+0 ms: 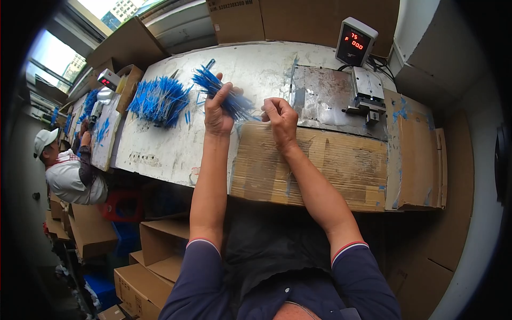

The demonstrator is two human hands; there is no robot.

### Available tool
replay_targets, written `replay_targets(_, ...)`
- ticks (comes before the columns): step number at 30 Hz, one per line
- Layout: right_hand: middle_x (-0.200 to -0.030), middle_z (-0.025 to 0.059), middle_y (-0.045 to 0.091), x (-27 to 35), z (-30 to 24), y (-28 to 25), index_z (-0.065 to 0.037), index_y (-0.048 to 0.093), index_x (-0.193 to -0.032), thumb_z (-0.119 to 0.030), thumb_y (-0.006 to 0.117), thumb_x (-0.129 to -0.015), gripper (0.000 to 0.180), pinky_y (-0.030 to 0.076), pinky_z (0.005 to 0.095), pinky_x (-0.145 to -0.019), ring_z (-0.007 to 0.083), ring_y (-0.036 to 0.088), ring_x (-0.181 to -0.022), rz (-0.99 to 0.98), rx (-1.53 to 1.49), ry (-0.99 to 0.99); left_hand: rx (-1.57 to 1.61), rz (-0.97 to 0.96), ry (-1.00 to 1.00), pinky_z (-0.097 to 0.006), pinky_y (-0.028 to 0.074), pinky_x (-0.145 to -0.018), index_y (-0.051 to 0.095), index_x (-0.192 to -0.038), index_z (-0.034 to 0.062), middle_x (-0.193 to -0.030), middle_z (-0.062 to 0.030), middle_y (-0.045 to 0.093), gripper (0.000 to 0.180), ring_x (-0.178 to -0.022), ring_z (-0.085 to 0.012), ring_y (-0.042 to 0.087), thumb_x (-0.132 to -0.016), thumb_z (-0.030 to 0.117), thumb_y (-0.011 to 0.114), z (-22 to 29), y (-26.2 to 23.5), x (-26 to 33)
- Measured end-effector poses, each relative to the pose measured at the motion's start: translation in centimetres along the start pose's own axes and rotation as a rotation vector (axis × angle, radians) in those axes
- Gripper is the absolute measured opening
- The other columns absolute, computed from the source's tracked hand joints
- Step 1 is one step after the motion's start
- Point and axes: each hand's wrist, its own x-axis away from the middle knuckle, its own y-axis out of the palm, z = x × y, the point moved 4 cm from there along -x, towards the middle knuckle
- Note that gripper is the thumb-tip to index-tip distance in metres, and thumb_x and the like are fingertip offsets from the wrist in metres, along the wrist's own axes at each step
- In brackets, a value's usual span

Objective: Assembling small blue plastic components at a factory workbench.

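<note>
A bundle of thin blue wires (230,102) fans out of my left hand (220,109), whose fingers and thumb are wrapped round it above the table. The bundle's lower right end is blurred. Just right of that end is my right hand (281,118), its fingers curled and thumb and forefinger pressed together. Whatever it may pinch is too small to make out. To the left, a large heap of similar blue wires (159,101) lies on the white worktable (154,149), with a few loose pieces beside it.
A ribbed cardboard sheet (320,165) covers the table's near edge. Behind it are a metal plate (320,98), a small bench machine (368,96) and a box with a red digital display (356,42). A co-worker (69,165) sits far left; cardboard boxes (141,282) stand below.
</note>
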Motion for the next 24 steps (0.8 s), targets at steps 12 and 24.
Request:
replay_targets(12, -0.084, 0.0091, 0.07, -0.4, -0.4, 0.1, 0.003, 0.07, -0.105, -0.024, 0.066, -0.099, 0.028, 0.054, 0.0261, -0.06, 0.0132, 0.066, -0.065, -0.146, -0.117, 0.157, 0.248, 0.075, -0.231, -0.049, 0.055, -0.1, 0.058, -0.126, 0.0026, -0.096, -0.0105, 0.068, 0.032, -0.093, -0.0251, 0.068, -0.097, 0.01, 0.069, -4.6, -2.9, -3.2)
replay_targets(24, -0.079, 0.004, 0.069, -0.4, -0.5, 0.7, 0.003, 0.07, -0.107, -0.002, 0.068, -0.09, 0.017, 0.049, 0.0248, -0.055, 0.0085, 0.061, -0.062, -0.252, 0.134, 0.138, 0.236, 0.046, -0.122, -0.048, 0.058, -0.094, 0.052, -0.132, 0.0028, -0.094, -0.0096, 0.068, 0.039, -0.088, -0.0224, 0.069, -0.096, 0.006, 0.068, -3.2, -3.6, -3.0)
